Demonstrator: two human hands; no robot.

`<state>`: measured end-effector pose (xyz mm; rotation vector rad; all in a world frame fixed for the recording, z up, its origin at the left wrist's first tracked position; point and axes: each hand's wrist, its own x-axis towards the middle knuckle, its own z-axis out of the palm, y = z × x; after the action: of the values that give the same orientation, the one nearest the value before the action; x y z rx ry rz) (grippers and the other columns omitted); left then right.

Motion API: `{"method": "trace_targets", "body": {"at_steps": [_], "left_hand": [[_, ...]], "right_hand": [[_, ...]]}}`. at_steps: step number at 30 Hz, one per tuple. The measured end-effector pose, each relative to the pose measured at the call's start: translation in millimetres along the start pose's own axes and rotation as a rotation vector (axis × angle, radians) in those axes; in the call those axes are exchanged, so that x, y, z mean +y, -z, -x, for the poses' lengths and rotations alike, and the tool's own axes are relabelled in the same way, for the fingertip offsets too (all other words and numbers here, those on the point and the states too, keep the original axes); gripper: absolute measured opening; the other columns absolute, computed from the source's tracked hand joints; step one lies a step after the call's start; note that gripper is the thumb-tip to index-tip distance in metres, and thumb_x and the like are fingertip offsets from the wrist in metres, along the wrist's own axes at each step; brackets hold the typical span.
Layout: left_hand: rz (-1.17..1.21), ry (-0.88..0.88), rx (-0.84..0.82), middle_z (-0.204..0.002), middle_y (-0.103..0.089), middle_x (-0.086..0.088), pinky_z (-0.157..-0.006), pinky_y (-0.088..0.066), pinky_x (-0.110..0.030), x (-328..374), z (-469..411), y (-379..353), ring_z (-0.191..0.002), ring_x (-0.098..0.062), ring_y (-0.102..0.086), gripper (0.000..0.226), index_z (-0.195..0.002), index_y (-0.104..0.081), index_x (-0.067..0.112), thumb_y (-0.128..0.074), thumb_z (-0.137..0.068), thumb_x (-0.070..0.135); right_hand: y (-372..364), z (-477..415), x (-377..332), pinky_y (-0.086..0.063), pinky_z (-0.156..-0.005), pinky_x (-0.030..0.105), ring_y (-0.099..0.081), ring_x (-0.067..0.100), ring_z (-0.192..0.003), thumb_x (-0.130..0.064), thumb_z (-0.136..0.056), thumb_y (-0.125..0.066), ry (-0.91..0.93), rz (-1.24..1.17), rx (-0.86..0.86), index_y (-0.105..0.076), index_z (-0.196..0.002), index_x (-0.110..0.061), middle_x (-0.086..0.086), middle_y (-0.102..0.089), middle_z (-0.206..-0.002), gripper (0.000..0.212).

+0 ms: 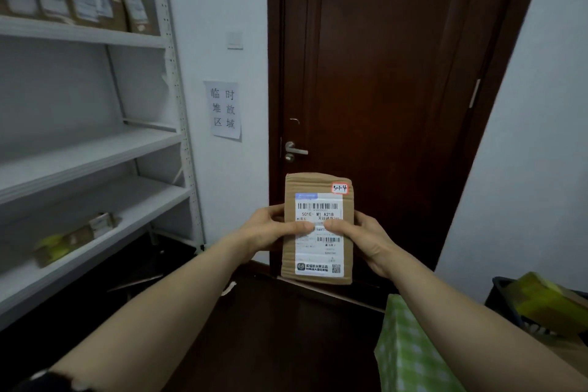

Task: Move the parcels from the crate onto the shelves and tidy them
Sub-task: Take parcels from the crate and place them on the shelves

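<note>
A: Any room?
B: Door (381,57) fills the centre. On the shelves (86,149) at left, the middle boards are open to their front edges.
A: The parcel?
B: The parcel (318,251) is mid-frame, upright. Left hand (270,229) and right hand (366,239) hold it, fingers curled round its side edges. The sticker (340,188) reads "5-1-4" and the label (319,207) "501E- M1 A21B".

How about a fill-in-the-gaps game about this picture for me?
The left hand and right hand both grip the parcel in front of a dark brown ___.
Its corner sticker reads 5-1-___.
The shelves stand on the person's ___ side.
Missing words: door, 4, left.
</note>
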<state>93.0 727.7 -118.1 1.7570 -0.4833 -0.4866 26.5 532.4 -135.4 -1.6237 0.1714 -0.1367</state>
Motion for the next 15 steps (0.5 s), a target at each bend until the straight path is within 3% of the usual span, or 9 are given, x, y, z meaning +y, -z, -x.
{"method": "trace_targets", "body": {"at_steps": [4,6,8,12,15], "left_hand": [[0.012,0.043,0.150,-0.104,-0.071,0.005,-0.073,-0.052,-0.022,-15,25,26,-0.092,-0.008,-0.067,0.045,-0.113,-0.063,0.025,-0.081,-0.071,0.029],[0.050,0.078,0.230,-0.103,-0.071,0.005,-0.068,-0.053,-0.017,-27,41,42,-0.086,-0.004,-0.068,0.040,-0.110,-0.065,0.024,-0.081,-0.073,0.026],[0.074,0.111,0.308,-0.103,-0.071,0.005,-0.062,-0.052,-0.014,-38,59,63,-0.083,-0.002,-0.067,0.042,-0.114,-0.064,0.020,-0.080,-0.075,0.025],[0.044,0.183,0.409,-0.110,-0.069,0.003,-0.089,-0.054,-0.032,-59,93,112,-0.098,-0.012,-0.066,0.042,-0.111,-0.063,0.025,-0.079,-0.074,0.034],[0.071,0.182,0.489,-0.110,-0.069,0.001,-0.090,-0.053,-0.033,-69,113,151,-0.099,-0.014,-0.066,0.049,-0.116,-0.062,0.022,-0.079,-0.072,0.037]], "right_hand": [[-36,-9,4,-0.052,-0.091,0.037,-0.069,0.017,-0.096,-0.035,-0.057,-0.081,-0.012,-0.014,-0.137,-0.058,-0.122,-0.017,0.000,-0.074,-0.100,0.071],[-60,-17,9,-0.053,-0.079,0.031,-0.071,0.015,-0.090,-0.028,-0.058,-0.079,-0.020,-0.048,-0.217,-0.060,-0.118,-0.018,0.000,-0.075,-0.097,0.063],[-92,-24,15,-0.054,-0.076,0.032,-0.072,0.018,-0.088,-0.023,-0.061,-0.077,-0.050,-0.076,-0.280,-0.061,-0.114,-0.017,0.002,-0.075,-0.095,0.056],[-160,-32,21,-0.053,-0.085,0.035,-0.070,0.019,-0.093,-0.018,-0.074,-0.075,-0.077,-0.067,-0.371,-0.062,-0.111,-0.019,0.003,-0.074,-0.097,0.039],[-206,-42,11,-0.053,-0.086,0.036,-0.070,0.019,-0.093,-0.024,-0.072,-0.076,-0.067,-0.049,-0.450,-0.062,-0.109,-0.020,0.002,-0.074,-0.096,0.040]]}}
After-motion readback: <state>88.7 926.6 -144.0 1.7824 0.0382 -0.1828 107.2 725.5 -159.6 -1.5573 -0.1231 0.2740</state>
